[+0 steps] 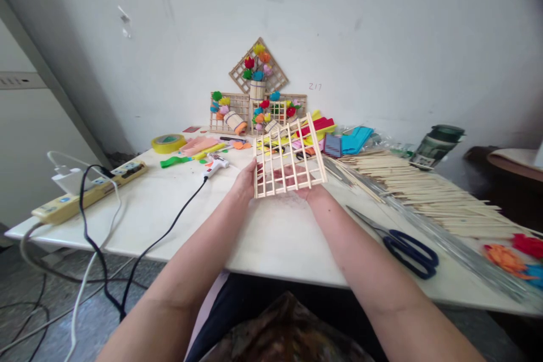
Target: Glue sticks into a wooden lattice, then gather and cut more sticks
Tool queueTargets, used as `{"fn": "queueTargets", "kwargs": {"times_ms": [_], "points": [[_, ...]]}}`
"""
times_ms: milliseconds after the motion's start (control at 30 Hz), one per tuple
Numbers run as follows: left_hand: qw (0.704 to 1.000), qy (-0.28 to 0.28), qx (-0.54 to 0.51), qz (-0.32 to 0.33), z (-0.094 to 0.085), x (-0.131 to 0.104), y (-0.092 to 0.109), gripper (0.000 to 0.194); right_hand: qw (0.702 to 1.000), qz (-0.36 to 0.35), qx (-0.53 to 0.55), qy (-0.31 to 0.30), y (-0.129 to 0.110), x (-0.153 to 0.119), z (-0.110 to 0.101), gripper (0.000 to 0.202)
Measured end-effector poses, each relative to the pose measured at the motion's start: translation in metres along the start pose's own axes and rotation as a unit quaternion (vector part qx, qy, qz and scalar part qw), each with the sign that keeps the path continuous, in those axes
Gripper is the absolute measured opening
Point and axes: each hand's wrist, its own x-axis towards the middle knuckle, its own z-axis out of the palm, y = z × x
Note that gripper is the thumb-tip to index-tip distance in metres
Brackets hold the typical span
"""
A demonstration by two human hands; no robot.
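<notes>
A lattice of pale wooden sticks [288, 162] is held tilted above the white table [271, 249], in the middle of the view. At its left edge my left hand [246, 179] grips it, fingers partly behind the sticks. My right hand [299, 177] holds it from behind and below, and its fingers show through the gaps. Beyond the lattice, three stick panels with colourful paper flowers [258, 65] lean by the wall. Left of the lattice lies a white glue gun [215, 167].
Dark blue-handled scissors [409, 251] lie at the right, beside many loose wooden sticks [424, 192] and thin metallic rods. A dark green jar [439, 146] stands behind. At left are yellow tape [168, 143], a power strip [91, 192] and hanging cables.
</notes>
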Motion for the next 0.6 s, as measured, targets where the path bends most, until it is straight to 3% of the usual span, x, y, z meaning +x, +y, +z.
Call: {"fn": "queueTargets", "kwargs": {"times_ms": [167,467,600], "points": [[0.999,0.026,0.018,0.005,0.0023,-0.0037,0.0009,0.026,0.992,0.096,-0.042,-0.067,0.002,-0.0061,0.0046,0.013],[1.0,-0.005,0.017,-0.001,-0.0019,-0.0012,0.001,0.03,0.975,0.096,-0.091,-0.177,0.003,-0.0075,0.0008,0.019],[1.0,-0.011,0.006,-0.007,-0.0028,-0.0007,0.0012,0.031,0.973,0.098,-0.113,-0.177,0.0037,-0.0073,0.0045,0.017]]}}
